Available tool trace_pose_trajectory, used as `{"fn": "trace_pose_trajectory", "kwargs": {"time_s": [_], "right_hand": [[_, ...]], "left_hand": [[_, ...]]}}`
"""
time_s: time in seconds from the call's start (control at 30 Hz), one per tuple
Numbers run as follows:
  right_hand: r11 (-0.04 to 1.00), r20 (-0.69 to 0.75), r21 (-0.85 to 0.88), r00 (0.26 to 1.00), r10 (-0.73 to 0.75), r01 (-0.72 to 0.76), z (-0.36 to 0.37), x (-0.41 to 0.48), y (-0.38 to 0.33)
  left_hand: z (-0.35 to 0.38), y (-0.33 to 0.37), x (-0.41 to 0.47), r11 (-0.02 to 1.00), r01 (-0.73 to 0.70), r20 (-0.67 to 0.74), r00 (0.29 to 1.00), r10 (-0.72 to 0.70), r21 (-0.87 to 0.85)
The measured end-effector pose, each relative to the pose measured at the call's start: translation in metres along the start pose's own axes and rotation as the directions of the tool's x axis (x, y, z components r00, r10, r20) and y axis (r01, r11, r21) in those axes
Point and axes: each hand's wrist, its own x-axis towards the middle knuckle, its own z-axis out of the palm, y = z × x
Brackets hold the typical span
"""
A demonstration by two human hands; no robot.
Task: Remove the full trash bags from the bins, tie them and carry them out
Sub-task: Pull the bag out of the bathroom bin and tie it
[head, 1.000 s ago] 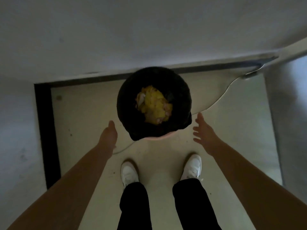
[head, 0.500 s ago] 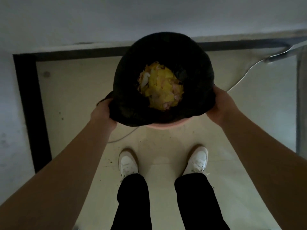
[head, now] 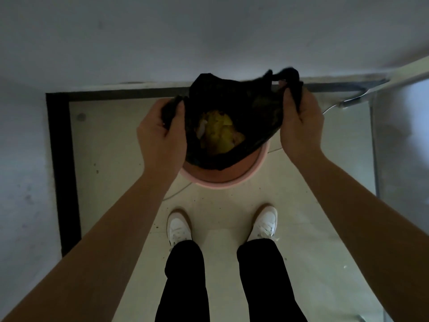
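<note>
A black trash bag (head: 241,105) sits in a round pink bin (head: 234,177) on the floor by the wall. Its edges are pulled up off the bin's rim, and the pink rim shows at the front. Yellow and white rubbish (head: 219,133) lies inside the open bag. My left hand (head: 160,135) grips the bag's left edge. My right hand (head: 301,122) grips the right edge, a bunched strip of black plastic rising above its fingers.
A white wall runs behind the bin, with a dark skirting strip (head: 130,94) along its foot and down the left side. A thin cable (head: 332,108) crosses the pale floor at the right. My two white shoes (head: 178,228) stand just in front of the bin.
My hands went from open beside the bin to gripping the bag's edges. They have since lifted the bag off the rim and drawn its mouth inward, baring the pink rim.
</note>
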Motion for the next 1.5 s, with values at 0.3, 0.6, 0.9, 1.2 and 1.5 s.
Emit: {"fn": "trace_pose_trajectory", "kwargs": {"time_s": [0.3, 0.6, 0.9, 1.2, 1.5], "right_hand": [[0.948, -0.054, 0.313, 0.996, 0.067, -0.047, -0.057, -0.031, -0.081], [0.830, 0.101, 0.558, 0.994, -0.045, -0.019, -0.106, -0.078, -0.209], [0.873, 0.208, 0.486, 0.975, -0.073, -0.038, -0.096, -0.157, -0.276], [0.982, 0.260, 0.188, 0.965, -0.026, -0.024, 0.019, -0.231, -0.217], [0.971, 0.476, -0.154, 0.875, -0.090, 0.184, 0.162, -0.223, -0.046]], "left_hand": [[-0.049, 0.052, -0.023, 0.984, 0.115, -0.087, 0.988, -0.127, -0.133], [-0.159, 0.142, -0.059, 0.951, 0.112, -0.377, 0.900, -0.220, -0.288], [-0.274, 0.162, -0.121, 0.989, 0.047, -0.507, 0.855, -0.111, -0.137], [-0.321, 0.000, -0.104, 0.969, 0.216, -0.278, 0.930, -0.242, -0.123], [-0.256, -0.195, -0.089, 0.920, 0.391, -0.127, 0.914, -0.384, 0.034]]}}
